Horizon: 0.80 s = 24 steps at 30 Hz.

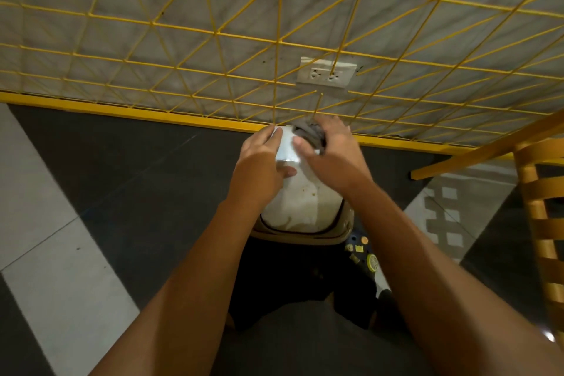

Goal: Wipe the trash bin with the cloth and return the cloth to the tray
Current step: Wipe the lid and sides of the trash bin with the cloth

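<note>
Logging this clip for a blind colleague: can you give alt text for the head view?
The right hand grips a grey cloth against the top of a white trash bin; the left hand holds the bin steady. A yellow wire grid stands behind.

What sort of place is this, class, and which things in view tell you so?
Probably an indoor café or dining room: a wooden chair, a wall socket behind a yellow wire grid, and a tiled floor under the trash bin.
</note>
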Available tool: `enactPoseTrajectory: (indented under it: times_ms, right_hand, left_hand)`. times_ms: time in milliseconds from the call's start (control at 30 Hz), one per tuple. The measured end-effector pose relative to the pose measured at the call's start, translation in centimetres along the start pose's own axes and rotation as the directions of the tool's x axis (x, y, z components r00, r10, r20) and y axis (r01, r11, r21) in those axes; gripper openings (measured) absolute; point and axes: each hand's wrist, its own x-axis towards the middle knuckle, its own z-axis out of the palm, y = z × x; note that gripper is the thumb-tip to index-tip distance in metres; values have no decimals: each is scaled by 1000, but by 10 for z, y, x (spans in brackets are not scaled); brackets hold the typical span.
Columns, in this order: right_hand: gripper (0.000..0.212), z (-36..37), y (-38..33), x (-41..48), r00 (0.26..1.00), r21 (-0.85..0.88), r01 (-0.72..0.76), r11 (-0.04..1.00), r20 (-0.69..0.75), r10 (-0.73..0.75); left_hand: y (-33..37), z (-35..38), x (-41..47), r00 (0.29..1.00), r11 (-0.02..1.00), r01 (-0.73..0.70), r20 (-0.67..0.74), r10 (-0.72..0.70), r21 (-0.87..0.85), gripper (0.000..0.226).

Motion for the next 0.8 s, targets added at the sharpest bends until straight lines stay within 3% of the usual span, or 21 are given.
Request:
enactPoseTrajectory:
  times_ms: [67, 233, 333, 400, 600, 800]
  right_hand:
    - [40, 12, -2, -11, 996, -19, 71, 997, -47, -72]
    - [39, 7, 16, -37, 983, 2, 82, 997, -165, -80]
    - [40, -10, 23, -24, 981, 74, -97, 993, -161, 108]
    - [38, -12, 23, -10, 977, 52, -132, 990, -159, 139]
    - [40, 13, 17, -26, 987, -18, 130, 991, -91, -131]
    - [42, 11, 32, -47, 978, 151, 34, 988, -210, -1]
  left_hand:
    - [-1, 1, 0, 1000, 1000, -5, -6, 5, 7, 76]
    - [0, -1, 0, 1000, 1000, 9, 0, -9, -9, 77]
    - [0, -1, -1, 1000, 1000, 8, 4, -8, -23, 77]
    - [1, -1, -1, 1000, 1000, 9, -1, -9, -18, 76]
    - [1, -1, 2, 1000, 1000, 23, 12, -22, -18, 77]
    - [1, -3, 2, 999, 999, 36, 39, -34, -37, 76]
